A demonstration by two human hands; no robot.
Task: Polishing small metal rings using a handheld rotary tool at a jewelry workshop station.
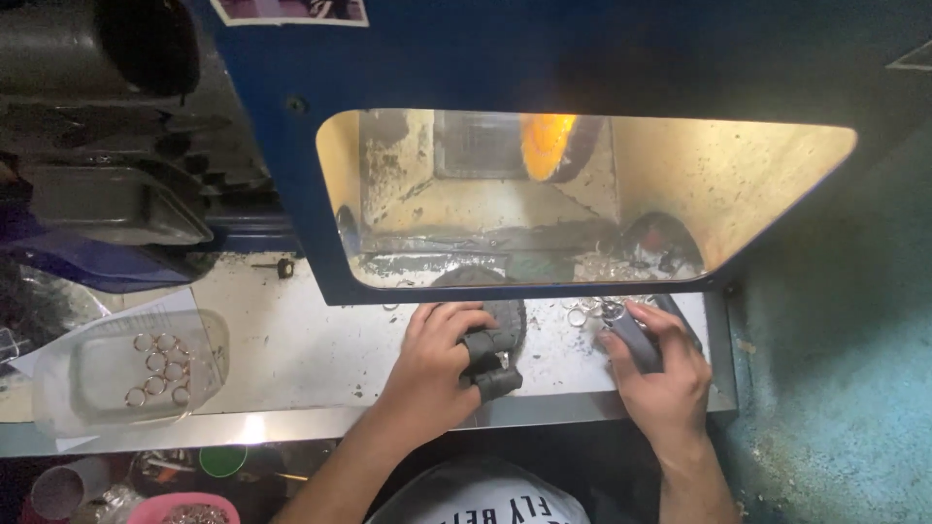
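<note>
Head view, looking down at a metal workbench under a blue machine hood with a clear window. Left hand curled, fingers wearing dark rubber guards, closed around a dark round pad just below the window. Right hand grips a dark grey handle-like tool, fingertips touching loose metal rings on the bench. Orange wheel glows inside the hood. Well to the left, a clear plastic tray holds more rings.
</note>
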